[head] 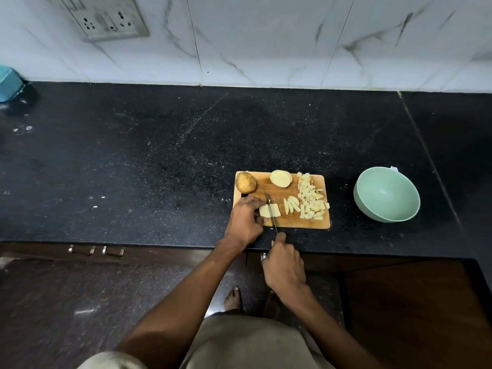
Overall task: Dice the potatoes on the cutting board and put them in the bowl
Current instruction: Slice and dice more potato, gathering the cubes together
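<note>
While left hand (245,219) steadies potato slab (269,210), knife (271,213) mid-cut

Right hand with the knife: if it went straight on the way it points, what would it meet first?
Probably the potato slab under the knife, held by the left hand; the right hand points that way, though depth is unclear.

Wall socket (106,18) above black counter (159,155) — teal container (9,83) far left.

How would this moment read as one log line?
step: dicing | right hand: knife | left hand: potato slab | bowl: empty
</note>
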